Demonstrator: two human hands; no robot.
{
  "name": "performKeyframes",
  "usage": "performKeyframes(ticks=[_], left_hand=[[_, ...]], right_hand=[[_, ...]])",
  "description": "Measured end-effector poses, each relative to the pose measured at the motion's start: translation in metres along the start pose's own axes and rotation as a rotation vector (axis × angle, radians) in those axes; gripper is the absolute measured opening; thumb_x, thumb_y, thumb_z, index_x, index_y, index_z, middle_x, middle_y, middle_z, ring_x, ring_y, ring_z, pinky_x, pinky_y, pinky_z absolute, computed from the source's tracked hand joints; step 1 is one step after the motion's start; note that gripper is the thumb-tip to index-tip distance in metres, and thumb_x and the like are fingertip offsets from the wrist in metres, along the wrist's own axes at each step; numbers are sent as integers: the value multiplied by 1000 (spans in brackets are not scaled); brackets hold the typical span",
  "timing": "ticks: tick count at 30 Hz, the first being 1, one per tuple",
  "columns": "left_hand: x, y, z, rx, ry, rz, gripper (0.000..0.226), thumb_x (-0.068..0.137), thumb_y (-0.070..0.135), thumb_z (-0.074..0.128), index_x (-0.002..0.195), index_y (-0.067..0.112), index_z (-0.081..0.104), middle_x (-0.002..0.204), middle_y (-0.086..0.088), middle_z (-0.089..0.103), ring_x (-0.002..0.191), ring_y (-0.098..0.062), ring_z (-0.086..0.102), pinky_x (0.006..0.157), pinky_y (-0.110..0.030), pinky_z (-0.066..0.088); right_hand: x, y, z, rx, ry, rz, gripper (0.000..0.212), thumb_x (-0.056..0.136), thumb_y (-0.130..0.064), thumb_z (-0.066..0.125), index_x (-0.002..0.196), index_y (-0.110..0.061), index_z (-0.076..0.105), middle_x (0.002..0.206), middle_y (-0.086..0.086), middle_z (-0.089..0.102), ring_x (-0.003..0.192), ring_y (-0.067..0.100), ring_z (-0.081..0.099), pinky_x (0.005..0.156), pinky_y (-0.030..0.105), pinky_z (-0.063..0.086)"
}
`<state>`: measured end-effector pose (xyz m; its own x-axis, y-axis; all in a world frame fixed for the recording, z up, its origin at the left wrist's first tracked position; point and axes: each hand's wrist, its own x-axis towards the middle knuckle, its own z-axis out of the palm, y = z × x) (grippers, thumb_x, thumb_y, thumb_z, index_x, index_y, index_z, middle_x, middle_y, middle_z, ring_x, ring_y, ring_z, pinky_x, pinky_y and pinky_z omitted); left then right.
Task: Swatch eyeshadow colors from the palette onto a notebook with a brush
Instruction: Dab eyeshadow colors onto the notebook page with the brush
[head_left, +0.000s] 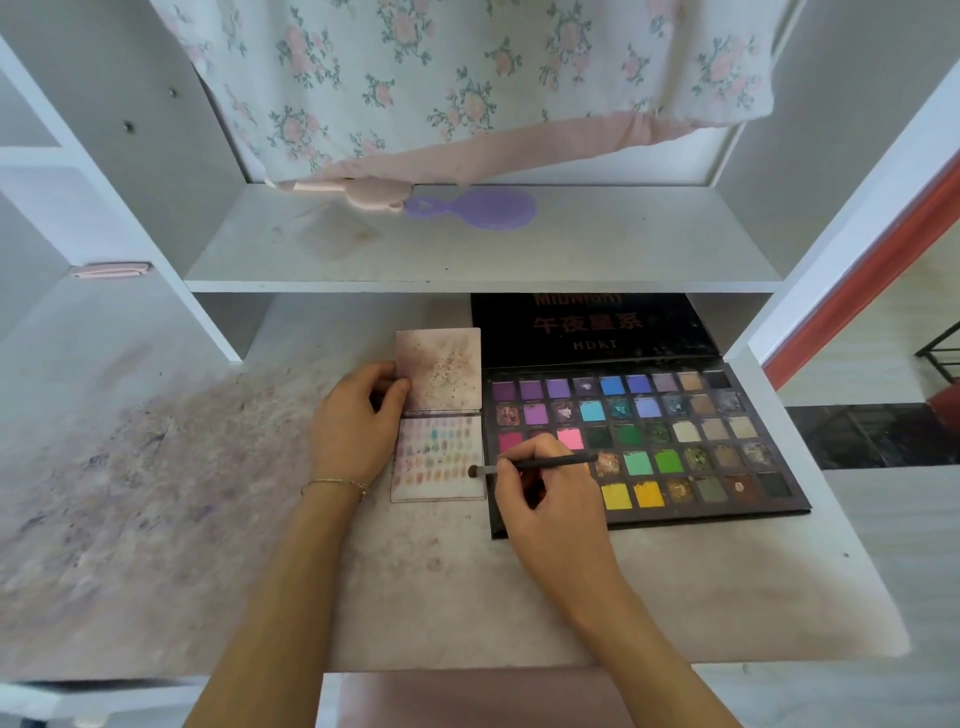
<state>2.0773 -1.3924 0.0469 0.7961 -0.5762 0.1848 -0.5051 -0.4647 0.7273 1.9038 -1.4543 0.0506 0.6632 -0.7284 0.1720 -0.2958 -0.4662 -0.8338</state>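
The small notebook (438, 415) lies open on the bench (218, 519) just left of the frame's centre, its upper page smudged with speckled powder and its lower page filled with rows of pale pink, green and blue swatches. The brush (530, 464) lies nearly level across the picture, its dark bristle tip at the right edge of the lower page, its thin black handle running right over the palette. The right hand (545, 499) grips the brush with curled fingers pinched round the handle, resting partly over the palette's lower left corner. The left hand (353, 421) holds the notebook's left edge, its thumb pressed on the lower left corner of the upper page and the fingers curled beside it; a thin bracelet (335, 484) circles that wrist. The palette (675, 441) sits just right of the notebook, touching or nearly touching it, with rows of purple, blue, green, yellow, pink and brown pans, and its black lid (592, 327) stands open behind under a white shelf (483, 260). On that shelf, upper centre of the frame, lies a purple hairbrush (475, 210) beside a pink object (374, 195), under a hanging floral cloth (467, 78). The bench surface at lower left is stained with purple and pink powder.
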Motion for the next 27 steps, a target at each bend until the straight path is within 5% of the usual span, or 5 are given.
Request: performKeyframes(ticks=[21, 27], left_hand=[[1, -3, 2, -4, 22, 9, 17, 89, 21, 54, 102, 15, 64, 86, 4, 63, 80, -16, 57, 70, -26, 41], [2, -3, 2, 3, 23, 11, 20, 90, 22, 54, 105, 15, 63, 88, 1, 64, 81, -16, 57, 70, -27, 42]], right_hand=[[1, 0, 1, -41, 24, -42, 13, 85, -18, 56, 78, -27, 49, 75, -3, 56, 72, 13, 54, 60, 29, 46], [-3, -4, -3, 112, 63, -47, 12, 82, -23, 52, 75, -32, 48, 69, -9, 54, 64, 11, 51, 55, 27, 45]])
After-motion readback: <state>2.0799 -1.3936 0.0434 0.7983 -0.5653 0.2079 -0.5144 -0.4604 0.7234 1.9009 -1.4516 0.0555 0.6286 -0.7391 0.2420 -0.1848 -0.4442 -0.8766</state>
